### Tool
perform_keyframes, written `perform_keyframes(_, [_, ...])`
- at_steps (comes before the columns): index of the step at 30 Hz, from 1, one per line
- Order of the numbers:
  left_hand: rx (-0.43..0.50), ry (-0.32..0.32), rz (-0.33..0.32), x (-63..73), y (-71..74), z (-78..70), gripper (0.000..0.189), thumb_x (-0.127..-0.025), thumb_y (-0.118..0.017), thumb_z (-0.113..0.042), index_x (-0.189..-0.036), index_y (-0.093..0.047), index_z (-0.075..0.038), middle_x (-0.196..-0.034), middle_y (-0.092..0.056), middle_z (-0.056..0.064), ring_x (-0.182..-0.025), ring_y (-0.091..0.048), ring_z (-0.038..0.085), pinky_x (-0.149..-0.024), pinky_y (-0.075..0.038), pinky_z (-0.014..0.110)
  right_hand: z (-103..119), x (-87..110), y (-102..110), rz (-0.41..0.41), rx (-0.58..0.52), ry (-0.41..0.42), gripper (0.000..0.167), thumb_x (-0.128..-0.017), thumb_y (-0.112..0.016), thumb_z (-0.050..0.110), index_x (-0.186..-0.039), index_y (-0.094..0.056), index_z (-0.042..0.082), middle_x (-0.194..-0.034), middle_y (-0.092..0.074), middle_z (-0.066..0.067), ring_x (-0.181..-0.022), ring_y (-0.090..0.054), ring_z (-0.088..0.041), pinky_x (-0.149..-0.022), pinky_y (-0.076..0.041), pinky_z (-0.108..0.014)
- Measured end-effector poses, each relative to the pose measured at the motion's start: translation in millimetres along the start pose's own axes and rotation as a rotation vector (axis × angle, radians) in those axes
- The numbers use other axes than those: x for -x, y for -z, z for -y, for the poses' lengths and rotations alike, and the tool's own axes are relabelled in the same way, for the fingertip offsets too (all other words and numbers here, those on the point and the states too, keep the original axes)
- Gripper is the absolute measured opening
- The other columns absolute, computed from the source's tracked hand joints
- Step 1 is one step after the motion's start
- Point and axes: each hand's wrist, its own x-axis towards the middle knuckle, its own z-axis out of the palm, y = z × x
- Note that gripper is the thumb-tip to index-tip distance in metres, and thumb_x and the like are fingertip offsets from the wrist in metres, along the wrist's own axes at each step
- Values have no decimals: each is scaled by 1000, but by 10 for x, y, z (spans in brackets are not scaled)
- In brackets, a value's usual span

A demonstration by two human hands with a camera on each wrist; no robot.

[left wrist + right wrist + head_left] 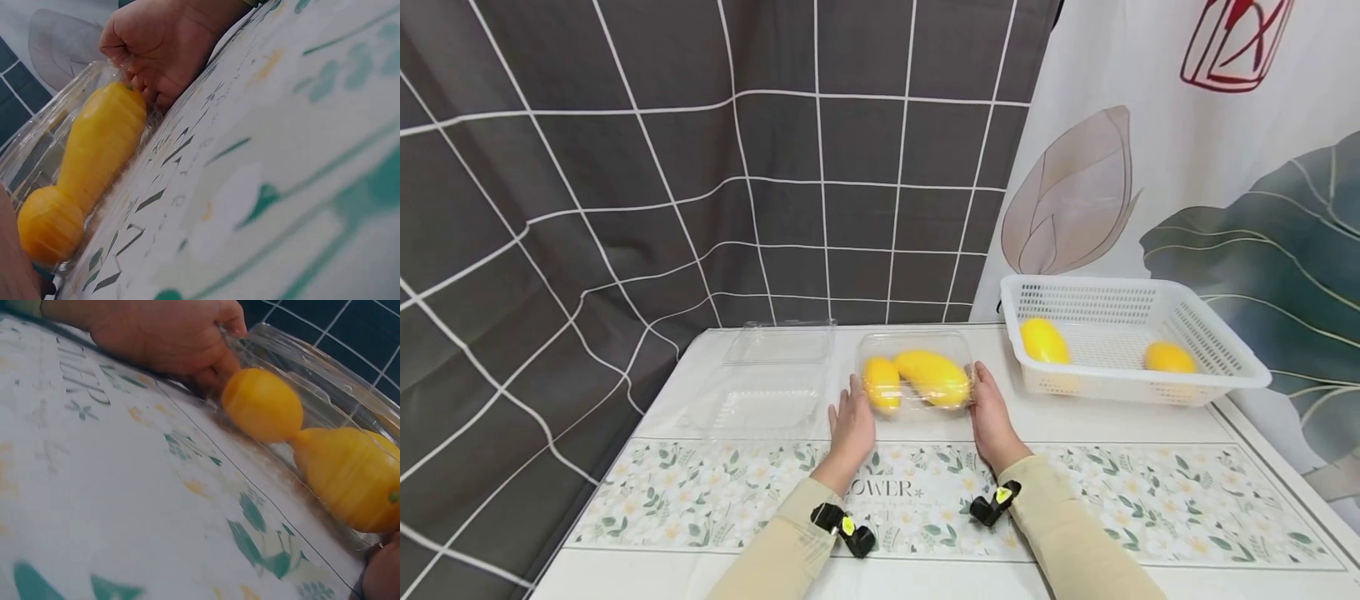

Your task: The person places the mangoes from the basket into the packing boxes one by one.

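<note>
A clear plastic clamshell box (pixel 917 340) sits on the table with two fruits showing through its lid. One is a small, round orange-yellow fruit (pixel 882 385); the other is a long yellow fruit (pixel 934 377) like a mango. My left hand (pixel 854 423) holds the box's left side, and in the right wrist view its thumb lies up at the lid's edge with the fingers lower down. At the opposite end, my right hand (pixel 992 412) grips the side, its thumb and curled fingers at the corner in the left wrist view.
Another clear clamshell box (pixel 760 404) stands open to the left. On the right is a white perforated basket (pixel 1135 387) with a yellow fruit (pixel 1043 341) and an orange-yellow one (pixel 1170 357) inside. A dark checked curtain (pixel 775 208) hangs behind the table.
</note>
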Motion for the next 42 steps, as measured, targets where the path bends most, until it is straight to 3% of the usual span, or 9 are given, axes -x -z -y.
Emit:
perform_keyframes(5, [-22, -12, -39, -54, -43, -6, 57, -109, -12, -22, -159, -15, 4, -160, -34, 21, -152, -21, 37, -124, 2, 54, -23, -24, -72, -92, -17, 37, 67, -101, -28, 8, -163, -2, 9, -170, -5, -7, -156, -2, -21, -126, -8, -36])
perform_keyframes(9, [-33, -6, -47, -93, -76, -9, 58, -108, -10, -23, -159, -17, 4, -159, -36, 21, -152, -22, 36, -124, 3, 55, -47, -45, -103, -147, -61, 54, 62, -110, -31, 21, -164, -3, 12, -170, -3, -4, -156, -5, -20, -126, -11, -33])
perform_keyframes(14, [-41, 0, -51, -123, -83, -15, 59, -108, -7, -24, -159, -22, 2, -157, -40, 21, -152, -22, 37, -124, 3, 56, -40, -74, -153, -202, -116, 66, 65, -110, -39, 31, -164, -7, 15, -170, 0, 0, -155, -6, -17, -125, -12, -30])
perform_keyframes(25, [-56, -25, -72, -143, -67, -23, 59, -110, -7, -26, -159, -24, 0, -158, -40, 15, -150, -27, 36, -123, -1, 59, -31, -91, -164, -193, -107, 82, 63, -111, -35, 32, -164, -6, 16, -170, -1, 2, -155, -4, -14, -125, -12, -29])
perform_keyframes(33, [-48, -40, -86, -180, -74, -17, 59, -108, -7, -24, -158, -29, -1, -164, -30, 8, -150, -27, 36, -123, -1, 59, -29, -99, -170, -198, -129, 111, 61, -111, -36, 29, -164, -10, 13, -170, -7, -1, -155, -10, -16, -125, -15, -29])
perform_keyframes(42, [-15, -32, -76, -154, -70, -4, 59, -108, -9, -24, -159, -25, 1, -161, -36, 13, -150, -28, 36, -123, -1, 58, -37, -63, -117, -163, -113, 123, 52, -111, -30, 16, -161, -21, 8, -168, -18, -5, -154, -12, -17, -125, -16, -33])
